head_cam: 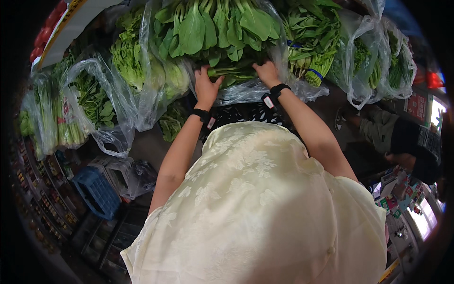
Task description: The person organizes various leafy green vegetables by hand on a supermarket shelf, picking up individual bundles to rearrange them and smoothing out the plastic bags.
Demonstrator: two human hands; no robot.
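Observation:
Both my hands reach into an open clear plastic bag [244,93] of leafy greens. My left hand [207,85] is at the left end of a bunch of green stalks [236,72], thumb and fingers apart around it; its fingertips are partly hidden. My right hand [266,72] touches the right end of the same stalks, its fingertips hidden among leaves, so its hold is unclear. Above both hands, broad-leaved greens [223,26] hang over the stalks. Each wrist wears a black band with a small tag.
Lettuce [131,53] in plastic stands at the left, bundled greens with blue ties [314,76] at the right. Bagged herbs [374,71] lie farther right. A blue crate [97,191] and shelves stand lower left. A person in shorts [377,127] is at the far right.

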